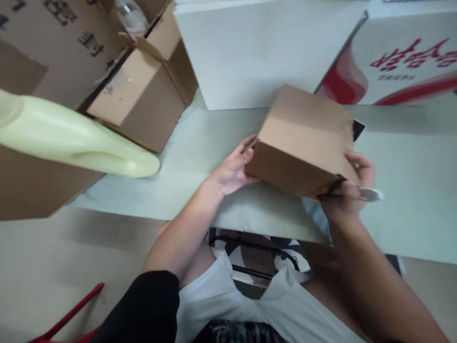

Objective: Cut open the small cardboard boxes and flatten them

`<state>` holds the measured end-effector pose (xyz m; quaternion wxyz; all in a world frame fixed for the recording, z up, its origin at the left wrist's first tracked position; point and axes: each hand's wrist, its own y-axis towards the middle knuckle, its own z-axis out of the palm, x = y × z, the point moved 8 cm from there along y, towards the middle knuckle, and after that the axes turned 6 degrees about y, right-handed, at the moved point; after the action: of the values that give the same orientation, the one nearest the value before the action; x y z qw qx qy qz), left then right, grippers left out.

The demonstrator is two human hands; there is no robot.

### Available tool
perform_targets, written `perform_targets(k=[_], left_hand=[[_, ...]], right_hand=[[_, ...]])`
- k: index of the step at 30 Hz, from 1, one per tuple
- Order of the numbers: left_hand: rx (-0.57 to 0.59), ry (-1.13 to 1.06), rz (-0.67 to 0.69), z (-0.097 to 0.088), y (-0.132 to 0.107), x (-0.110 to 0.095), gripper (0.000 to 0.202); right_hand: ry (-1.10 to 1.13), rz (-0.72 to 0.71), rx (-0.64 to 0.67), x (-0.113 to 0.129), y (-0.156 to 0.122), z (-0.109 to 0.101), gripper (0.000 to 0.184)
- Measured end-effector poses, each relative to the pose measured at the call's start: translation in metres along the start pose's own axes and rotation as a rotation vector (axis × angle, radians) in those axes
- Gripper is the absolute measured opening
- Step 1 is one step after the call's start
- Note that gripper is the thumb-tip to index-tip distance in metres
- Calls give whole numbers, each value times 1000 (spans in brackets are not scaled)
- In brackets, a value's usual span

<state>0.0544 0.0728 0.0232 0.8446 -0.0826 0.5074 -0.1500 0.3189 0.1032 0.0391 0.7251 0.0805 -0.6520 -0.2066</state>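
A small brown cardboard box is lifted above the pale table, tilted, held between both hands. My left hand presses its fingers against the box's left side. My right hand grips the box's right lower corner, and a small white object pokes out from between its fingers. A dark flap shows at the box's far right edge.
A pale yellow plastic jug lies at the left before large brown cartons. A white box and a white carton with red print stand at the back. A red chair edge shows bottom left.
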Motion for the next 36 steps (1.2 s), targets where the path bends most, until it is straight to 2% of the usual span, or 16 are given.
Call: perform_targets(k=[2, 3, 5, 7, 9, 13, 18, 23, 27, 30, 33, 34, 36], left_hand=[[-2, 48, 160, 20, -6, -13, 75], [6, 83, 251, 30, -11, -23, 72], [25, 153, 415, 48, -23, -44, 68], [31, 195, 531, 57, -35, -62, 64], [35, 194, 580, 59, -42, -71, 62], [28, 133, 552, 52, -44, -71, 66], [-59, 117, 527, 40, -40, -68, 71], [-111, 132, 545, 35, -40, -68, 67], [-206, 132, 559, 30, -37, -64, 68], [-293, 247, 574, 18, -36, -65, 64], [-380, 428, 708, 0, -49, -88, 45], [-408, 502, 804, -5, -58, -102, 40], [-381, 723, 1014, -2, -80, -130, 33]], right_hand=[[105, -170, -103, 13, 2, -8, 55], [131, -264, -124, 20, 2, -9, 51], [132, -350, -115, 27, 2, -7, 46], [122, -285, -57, 23, 4, -1, 44], [134, -169, 22, 17, 3, 7, 45], [169, -84, 76, 17, -2, 15, 44], [115, 10, 87, 7, -3, 13, 47], [49, -108, 63, -3, 0, 1, 53], [127, 48, 96, -6, 1, 7, 55], [65, 209, 109, -3, 4, 14, 59], [-103, 333, 33, 7, 14, 11, 46], [-133, 318, -32, 16, 20, 7, 35], [-79, 185, -194, 44, 34, -3, 20]])
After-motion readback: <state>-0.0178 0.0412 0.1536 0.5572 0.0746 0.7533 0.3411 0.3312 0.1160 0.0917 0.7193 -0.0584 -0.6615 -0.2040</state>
